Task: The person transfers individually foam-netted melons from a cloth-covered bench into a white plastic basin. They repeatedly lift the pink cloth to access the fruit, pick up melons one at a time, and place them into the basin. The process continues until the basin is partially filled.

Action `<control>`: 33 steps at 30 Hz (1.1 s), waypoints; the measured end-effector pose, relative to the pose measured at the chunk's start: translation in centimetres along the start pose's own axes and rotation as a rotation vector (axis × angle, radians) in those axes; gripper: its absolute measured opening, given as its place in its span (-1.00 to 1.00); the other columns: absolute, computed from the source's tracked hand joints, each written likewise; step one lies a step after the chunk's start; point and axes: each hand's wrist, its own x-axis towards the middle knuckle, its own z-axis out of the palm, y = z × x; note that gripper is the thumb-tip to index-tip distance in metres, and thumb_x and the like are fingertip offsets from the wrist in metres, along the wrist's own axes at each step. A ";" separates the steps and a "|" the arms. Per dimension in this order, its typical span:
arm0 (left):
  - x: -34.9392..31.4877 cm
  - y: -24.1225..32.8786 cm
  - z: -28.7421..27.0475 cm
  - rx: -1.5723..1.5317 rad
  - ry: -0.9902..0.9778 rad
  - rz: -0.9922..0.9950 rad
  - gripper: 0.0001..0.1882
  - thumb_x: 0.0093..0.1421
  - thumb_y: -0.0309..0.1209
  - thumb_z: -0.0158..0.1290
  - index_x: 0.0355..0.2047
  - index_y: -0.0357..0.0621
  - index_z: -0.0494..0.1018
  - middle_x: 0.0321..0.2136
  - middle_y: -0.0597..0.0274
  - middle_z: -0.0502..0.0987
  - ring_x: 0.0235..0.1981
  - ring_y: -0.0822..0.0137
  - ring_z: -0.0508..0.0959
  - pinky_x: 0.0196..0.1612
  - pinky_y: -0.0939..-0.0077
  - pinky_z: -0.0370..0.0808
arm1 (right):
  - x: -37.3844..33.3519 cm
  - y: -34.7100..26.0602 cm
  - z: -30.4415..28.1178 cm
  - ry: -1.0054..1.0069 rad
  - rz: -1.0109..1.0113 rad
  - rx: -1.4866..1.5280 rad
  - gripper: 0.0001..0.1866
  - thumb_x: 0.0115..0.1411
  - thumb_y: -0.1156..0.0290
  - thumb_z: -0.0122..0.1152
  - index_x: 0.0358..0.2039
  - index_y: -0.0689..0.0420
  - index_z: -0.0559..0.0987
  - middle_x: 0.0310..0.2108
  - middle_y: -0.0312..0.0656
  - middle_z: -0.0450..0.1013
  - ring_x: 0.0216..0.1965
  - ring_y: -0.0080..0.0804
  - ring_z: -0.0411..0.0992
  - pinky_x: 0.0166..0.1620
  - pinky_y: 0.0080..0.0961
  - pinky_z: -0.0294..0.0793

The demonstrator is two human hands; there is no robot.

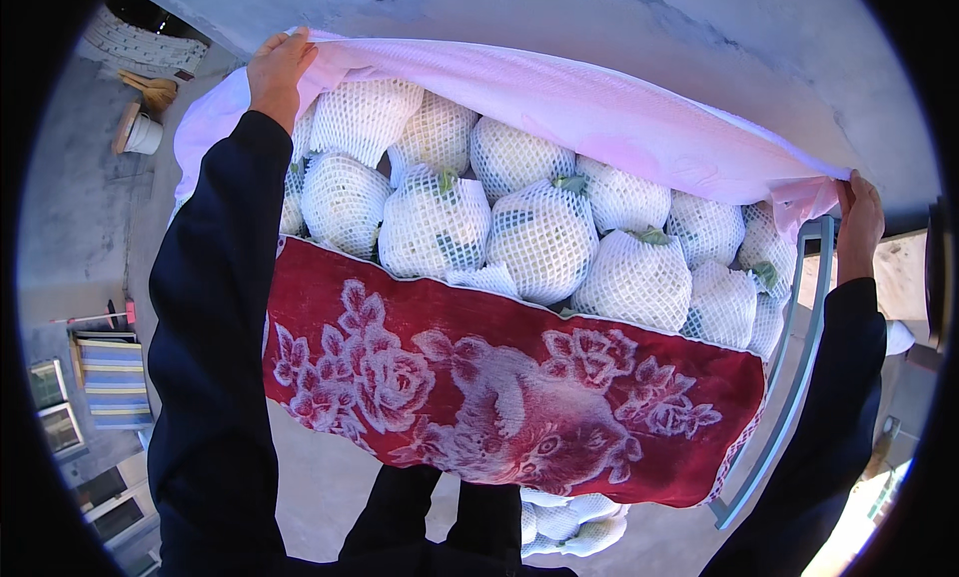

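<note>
A pink cloth [599, 112] stretches across the far side of a load of pale round produce [544, 239], each piece in a white foam net sleeve. My left hand [280, 69] grips its far left corner, fingers closed on the fabric. At the right corner my right hand [860, 217] is also closed on the cloth's edge. Green stems or leaves poke out of several sleeves; what kind of produce it is, I cannot tell. Draped over the near side of the load hangs a red towel [499, 387] patterned with white roses and an animal. Neither hand touches the towel.
Blue-grey metal rails [789, 392] run along the load's right side. More netted produce [574, 525] sits low by my legs. To the left are a white bucket [145, 135], a broom head [155, 89] and a striped cloth [115, 377]. A grey surface [639, 27] lies beyond the load.
</note>
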 end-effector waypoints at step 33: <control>-6.7 -3.2 -9.6 0.577 -0.172 0.008 -0.68 0.28 -0.25 0.10 -0.12 -0.26 0.57 -0.20 0.21 0.60 -0.12 0.38 0.57 0.05 0.41 0.53 | -10.5 20.0 -0.9 -0.160 0.340 -0.378 -0.81 0.31 0.37 0.23 -0.44 0.16 0.55 -0.48 -0.39 0.41 -0.47 -0.66 0.36 -0.40 -0.75 0.40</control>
